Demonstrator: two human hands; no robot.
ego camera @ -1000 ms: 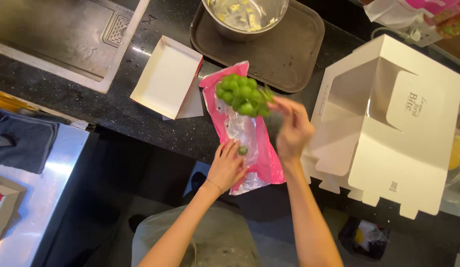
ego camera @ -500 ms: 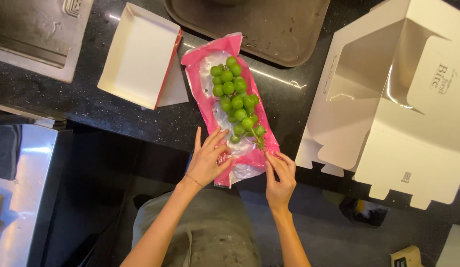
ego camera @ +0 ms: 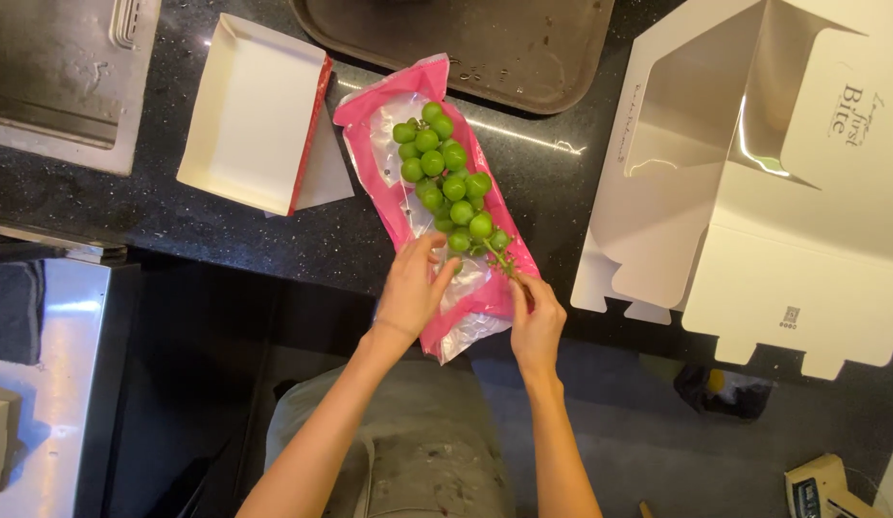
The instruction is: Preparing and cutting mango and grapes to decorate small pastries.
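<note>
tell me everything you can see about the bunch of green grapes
The bunch of green grapes is a compact cluster of round, glossy, bright green fruit on a thin greenish stem that sticks out at its near end. It lies flat and lengthwise on a pink and clear plastic bag spread on the dark speckled counter. The left hand rests fingers against the nearest grapes, and the right hand pinches the stem end. The grapes look whole and unbruised.
</note>
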